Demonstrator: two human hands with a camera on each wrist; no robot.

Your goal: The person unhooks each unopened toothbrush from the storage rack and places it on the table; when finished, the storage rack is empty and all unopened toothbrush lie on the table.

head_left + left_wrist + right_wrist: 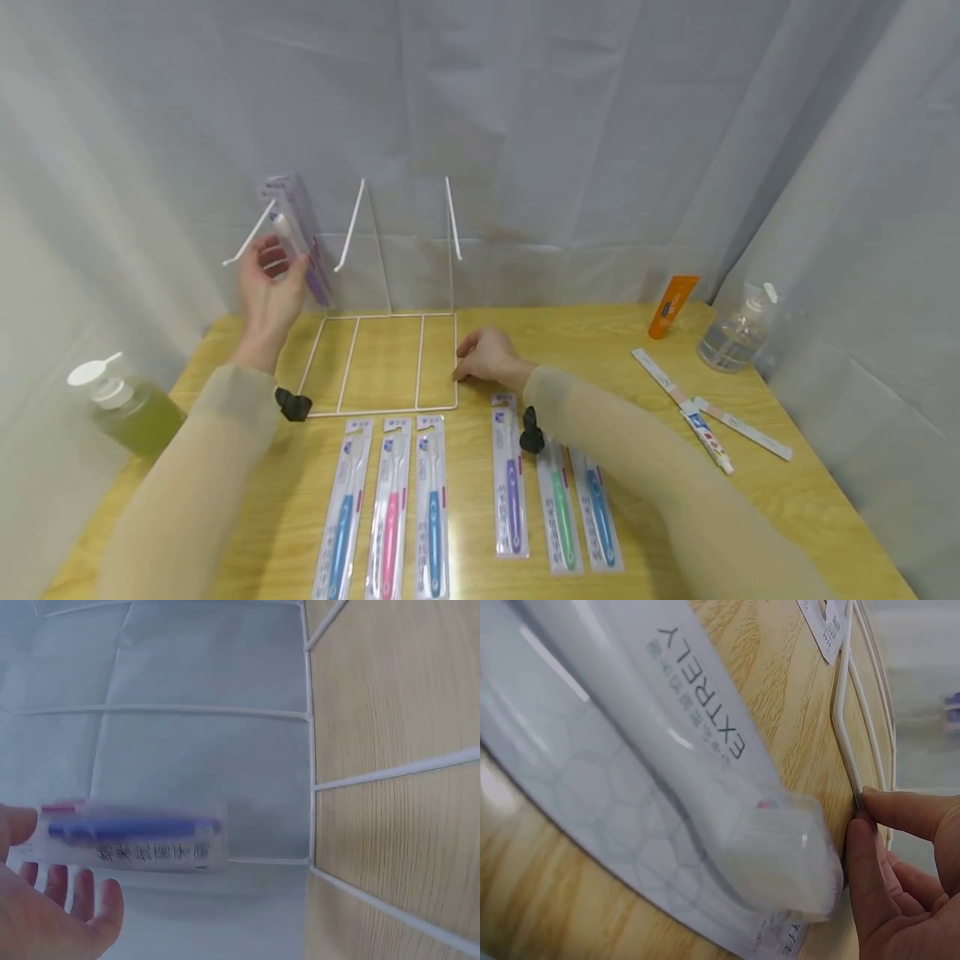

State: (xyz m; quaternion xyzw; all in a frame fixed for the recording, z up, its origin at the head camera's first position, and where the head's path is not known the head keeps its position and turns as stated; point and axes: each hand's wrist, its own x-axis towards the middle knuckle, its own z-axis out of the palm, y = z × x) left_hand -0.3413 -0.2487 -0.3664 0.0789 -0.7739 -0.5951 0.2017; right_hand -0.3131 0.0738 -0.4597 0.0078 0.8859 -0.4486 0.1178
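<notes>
A white wire rack (437,408) with forward-slanting prongs stands toward the back of the wooden table. On its left prong hangs a packaged toothbrush (157,836) with a purple-blue handle, blurred in the left wrist view. My left hand (270,287) is beside this pack, thumb right at its edge and the other fingers loosely bent and spread below it. Over on the right, my right hand (489,357) pinches the right side wire of the rack's base between thumb and forefinger. Just below that hand lies a purple-handled packaged toothbrush (512,500).
Packaged toothbrushes lie in two groups: blue, pink (390,525) and blue at left; purple, green (561,517) and blue at right. A green pump bottle (138,417) stands left. At right are an orange tube (672,307), clear pump bottle (733,337), toothpaste tube (707,442) and slim packets (742,429).
</notes>
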